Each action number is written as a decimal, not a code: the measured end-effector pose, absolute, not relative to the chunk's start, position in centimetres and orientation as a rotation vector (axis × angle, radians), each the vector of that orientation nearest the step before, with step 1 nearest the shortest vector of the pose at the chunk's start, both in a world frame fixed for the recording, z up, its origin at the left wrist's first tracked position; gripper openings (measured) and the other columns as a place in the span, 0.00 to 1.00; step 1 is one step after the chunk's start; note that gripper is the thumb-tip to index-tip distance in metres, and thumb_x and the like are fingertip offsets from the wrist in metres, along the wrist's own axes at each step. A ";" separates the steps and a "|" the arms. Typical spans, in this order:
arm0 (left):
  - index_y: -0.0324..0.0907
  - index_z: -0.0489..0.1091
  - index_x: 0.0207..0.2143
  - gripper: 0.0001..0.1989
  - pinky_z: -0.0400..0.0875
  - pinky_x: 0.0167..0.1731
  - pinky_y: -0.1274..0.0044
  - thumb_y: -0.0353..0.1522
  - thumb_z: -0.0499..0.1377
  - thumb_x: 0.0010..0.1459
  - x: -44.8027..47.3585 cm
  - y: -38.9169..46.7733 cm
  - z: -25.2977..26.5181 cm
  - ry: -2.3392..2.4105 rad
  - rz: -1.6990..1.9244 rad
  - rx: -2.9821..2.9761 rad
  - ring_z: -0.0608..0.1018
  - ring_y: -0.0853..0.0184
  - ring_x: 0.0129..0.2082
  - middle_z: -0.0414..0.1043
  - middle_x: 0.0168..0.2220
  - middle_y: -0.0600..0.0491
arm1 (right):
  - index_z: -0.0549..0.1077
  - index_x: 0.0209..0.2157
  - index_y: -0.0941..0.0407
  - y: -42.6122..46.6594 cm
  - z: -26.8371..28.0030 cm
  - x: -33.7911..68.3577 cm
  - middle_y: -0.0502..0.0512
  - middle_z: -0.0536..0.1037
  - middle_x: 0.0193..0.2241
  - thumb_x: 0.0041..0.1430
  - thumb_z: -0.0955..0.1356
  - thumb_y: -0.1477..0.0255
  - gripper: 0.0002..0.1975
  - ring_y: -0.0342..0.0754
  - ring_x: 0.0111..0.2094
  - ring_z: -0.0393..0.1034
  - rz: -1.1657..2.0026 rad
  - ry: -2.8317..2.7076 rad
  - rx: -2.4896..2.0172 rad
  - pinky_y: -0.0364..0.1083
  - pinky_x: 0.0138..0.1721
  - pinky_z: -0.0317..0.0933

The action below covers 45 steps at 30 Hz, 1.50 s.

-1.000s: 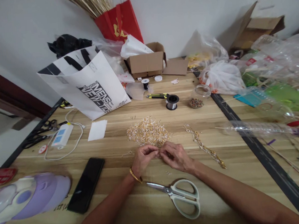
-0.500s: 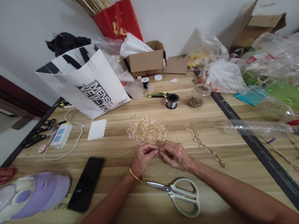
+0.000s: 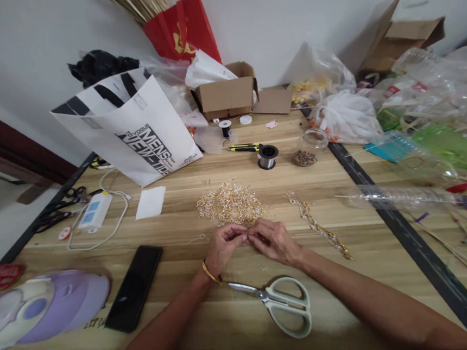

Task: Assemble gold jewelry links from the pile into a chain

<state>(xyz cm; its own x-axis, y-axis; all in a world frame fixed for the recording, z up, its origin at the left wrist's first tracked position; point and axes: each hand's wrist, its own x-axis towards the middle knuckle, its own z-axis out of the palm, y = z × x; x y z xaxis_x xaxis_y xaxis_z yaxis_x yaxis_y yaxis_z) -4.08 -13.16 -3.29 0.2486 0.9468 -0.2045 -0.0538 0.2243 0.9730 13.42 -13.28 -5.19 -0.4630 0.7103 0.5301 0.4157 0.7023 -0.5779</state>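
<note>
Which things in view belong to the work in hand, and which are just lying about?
Likely belonging, around the left hand and right hand:
pile of small gold and silver pieces
gold-and-silver strand
pale-handled scissors
wire spool (less sure)

Likely just lying about:
black phone
power strip
white shopping bag
red bag

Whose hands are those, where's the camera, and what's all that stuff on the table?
There's no robot here: these are a person's bare left hand and bare right hand. The camera is worn on that person's head, looking forward and down. On the wood-patterned table lie a heap of tiny gold and silver pieces, a gold-and-silver strand, pale-handled metal scissors and a flat black phone. Both hands seem to pinch something, but it's too small to make out.
</note>
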 end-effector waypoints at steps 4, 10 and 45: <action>0.37 0.73 0.30 0.10 0.72 0.32 0.78 0.30 0.65 0.42 -4.1 -13.1 -3.4 1.058 0.905 1.094 0.76 0.70 0.27 0.77 0.27 0.54 | 0.68 0.35 0.56 -13.3 -5.3 13.4 0.55 0.72 0.30 0.61 0.63 0.74 0.03 0.44 0.29 0.67 0.475 -2.113 -0.857 0.42 0.30 0.60; 0.37 0.72 0.32 0.13 0.72 0.31 0.78 0.31 0.66 0.41 -4.1 -13.1 -3.7 1.078 0.903 1.092 0.76 0.70 0.27 0.76 0.27 0.53 | 0.68 0.35 0.56 -13.2 -5.4 13.5 0.54 0.72 0.29 0.60 0.63 0.75 0.03 0.43 0.28 0.66 0.502 -2.089 -0.880 0.41 0.28 0.59; 0.37 0.74 0.26 0.08 0.71 0.31 0.78 0.32 0.66 0.42 -4.2 -13.1 -3.3 1.129 0.912 1.112 0.76 0.70 0.25 0.76 0.23 0.54 | 0.67 0.33 0.56 -13.4 -5.0 13.4 0.52 0.69 0.26 0.60 0.62 0.75 0.03 0.42 0.26 0.63 0.499 -2.123 -0.875 0.41 0.27 0.57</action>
<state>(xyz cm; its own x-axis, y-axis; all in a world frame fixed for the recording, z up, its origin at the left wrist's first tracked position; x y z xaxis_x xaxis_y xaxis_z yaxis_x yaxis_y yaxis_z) -4.15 -13.07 -3.30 0.2090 0.9536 -0.2167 -0.0110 0.2239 0.9746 13.38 -13.37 -4.99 -0.4663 0.7239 0.5085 0.4214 0.6871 -0.5918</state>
